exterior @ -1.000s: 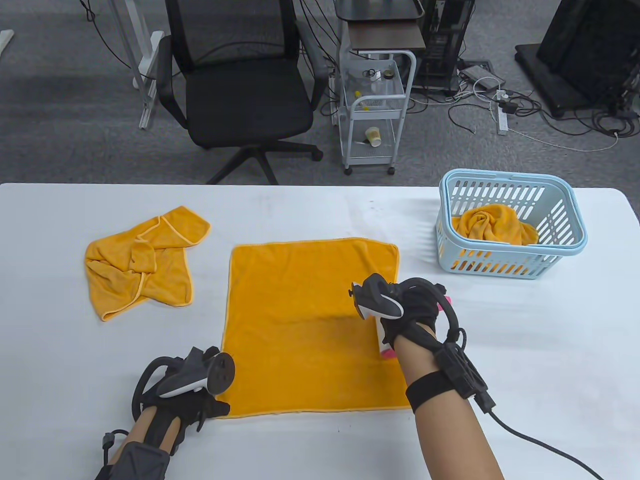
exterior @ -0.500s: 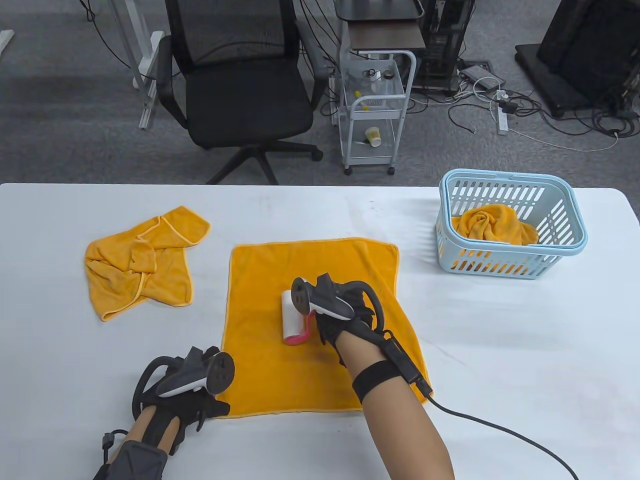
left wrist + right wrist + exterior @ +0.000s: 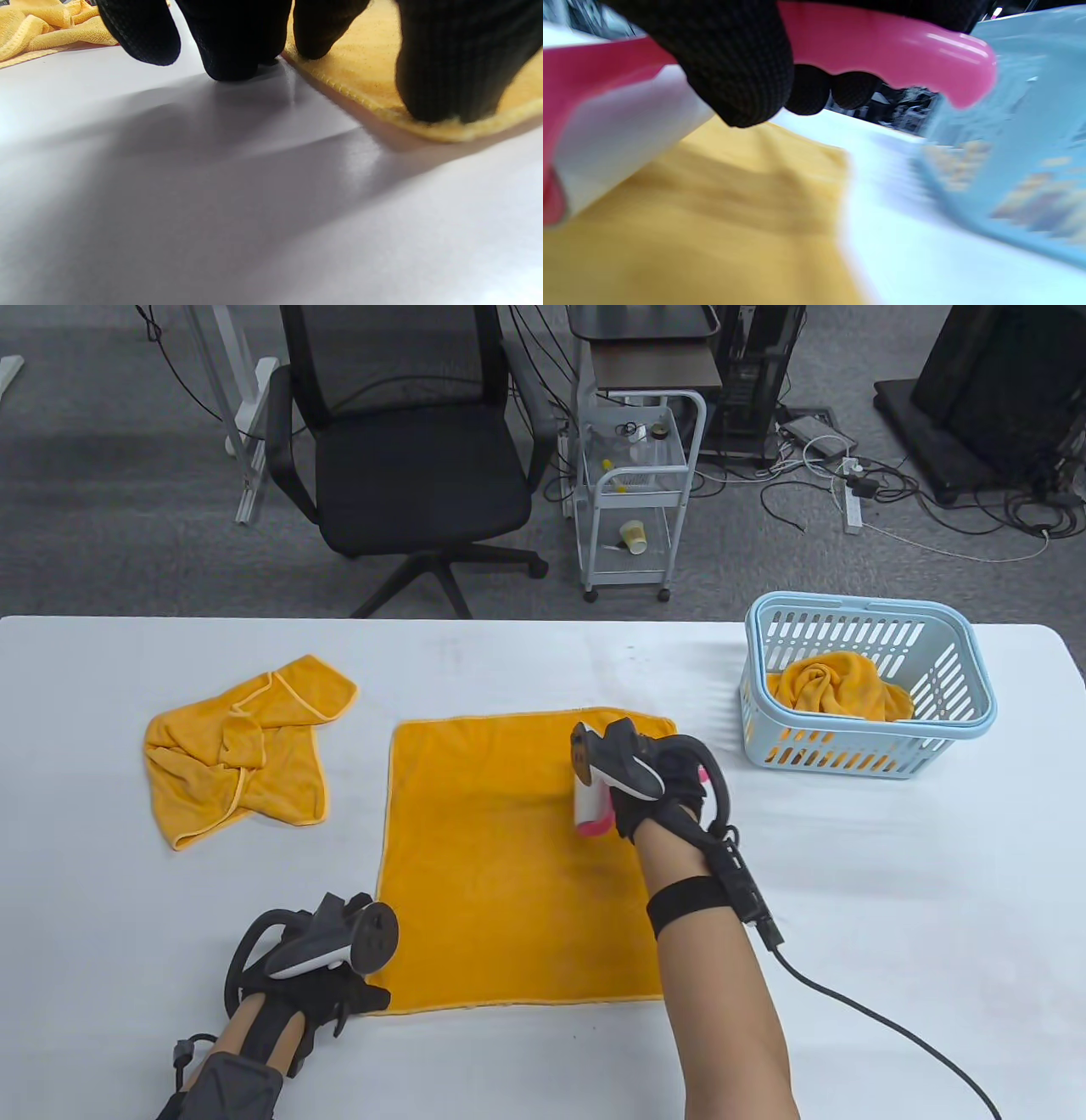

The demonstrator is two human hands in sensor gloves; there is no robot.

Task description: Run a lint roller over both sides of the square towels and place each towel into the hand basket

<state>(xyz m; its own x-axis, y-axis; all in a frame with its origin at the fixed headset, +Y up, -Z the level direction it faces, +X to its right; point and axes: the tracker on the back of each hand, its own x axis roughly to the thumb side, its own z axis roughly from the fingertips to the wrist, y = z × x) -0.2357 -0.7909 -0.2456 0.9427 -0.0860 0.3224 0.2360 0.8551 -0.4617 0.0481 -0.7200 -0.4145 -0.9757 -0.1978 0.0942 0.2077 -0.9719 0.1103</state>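
An orange square towel (image 3: 501, 865) lies flat at the table's middle. My right hand (image 3: 657, 793) grips the pink handle of a lint roller (image 3: 591, 810), whose white roll rests on the towel near its far right corner. In the right wrist view my fingers (image 3: 738, 63) curl round the pink handle (image 3: 882, 46) above the white roll (image 3: 628, 140) and the towel (image 3: 712, 220). My left hand (image 3: 361, 997) presses the towel's near left corner. In the left wrist view one fingertip (image 3: 449, 76) sits on the towel's hem (image 3: 466, 129) and the others touch the table.
A light blue hand basket (image 3: 874, 725) stands at the right with one orange towel (image 3: 836, 687) inside, blurred in the right wrist view as basket (image 3: 1009, 148). A crumpled orange towel (image 3: 237, 746) lies at the left. An office chair (image 3: 407, 458) and a small cart (image 3: 636, 492) stand beyond the far edge.
My right hand rolled the lint roller leftward to the towel's middle, then back right and farther away, toward the far right corner. The left hand has stayed on the near left corner.
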